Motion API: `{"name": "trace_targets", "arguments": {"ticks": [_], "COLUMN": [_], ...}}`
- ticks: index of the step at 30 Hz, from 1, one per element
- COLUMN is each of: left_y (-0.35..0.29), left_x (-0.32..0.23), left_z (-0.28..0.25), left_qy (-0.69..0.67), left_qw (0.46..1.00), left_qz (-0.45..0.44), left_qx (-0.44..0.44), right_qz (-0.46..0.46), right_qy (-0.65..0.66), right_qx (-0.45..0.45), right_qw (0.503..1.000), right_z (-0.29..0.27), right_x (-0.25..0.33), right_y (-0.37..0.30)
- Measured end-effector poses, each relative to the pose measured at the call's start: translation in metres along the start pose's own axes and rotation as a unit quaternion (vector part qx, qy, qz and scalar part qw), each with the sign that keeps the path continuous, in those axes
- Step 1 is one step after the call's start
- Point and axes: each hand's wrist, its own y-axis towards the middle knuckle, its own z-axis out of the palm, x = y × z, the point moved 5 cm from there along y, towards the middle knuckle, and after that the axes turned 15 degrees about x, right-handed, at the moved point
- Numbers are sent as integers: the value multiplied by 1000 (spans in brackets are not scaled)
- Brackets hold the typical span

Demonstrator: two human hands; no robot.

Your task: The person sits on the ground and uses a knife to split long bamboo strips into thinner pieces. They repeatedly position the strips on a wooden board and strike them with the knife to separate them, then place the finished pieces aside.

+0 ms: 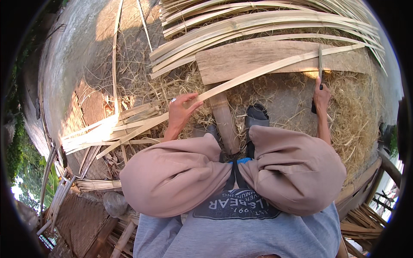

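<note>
A long pale bamboo strip (258,73) slants from the lower left up to the far right, over a wooden board (228,64). My left hand (180,112) is closed loosely on this strip, which passes between thumb and fingers; its tail runs on to the lower left. My right hand (322,96) grips a knife (320,62) by its dark handle, the narrow blade pointing away from me. That blade crosses the strip near its far right end, above the board. Whether it cuts into the strip cannot be made out.
Several split bamboo strips (258,26) lie stacked beyond the board. More strips (92,133) lie at left. Curly shavings (352,103) cover the ground at right. A wooden post (224,124) runs between my dark shoes (257,115). A plastic bag (115,204) is at lower left.
</note>
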Motion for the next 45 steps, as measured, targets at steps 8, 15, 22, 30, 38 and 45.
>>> {"name": "trace_targets", "arguments": {"ticks": [8, 15, 22, 30, 38, 45], "left_y": [-16, 0, 19, 20, -23, -2], "left_x": [-18, 16, 24, 40, -7, 39], "left_z": [19, 1, 8, -2, 64, 88], "left_qy": [287, -16, -55, -101, -370, -575], "left_qw": [936, 964, 988, 968, 890, 798], "left_qz": [143, -10, -142, -169, -258, -173], "left_qx": [-148, -264, -9, -156, 70, 61], "right_qz": [45, 31, 45, 43, 47, 30], "right_qy": [33, 14, 33, 47, 63, 20], "right_qx": [19, -7, -6, 2, 12, -4], "right_qw": [998, 999, 998, 998, 997, 999], "right_z": [3, 10, 10, 9, 8, 3], "right_x": [4, -4, -2, 13, 23, 5], "right_y": [-4, 1, -1, -7, -10, -1]}}
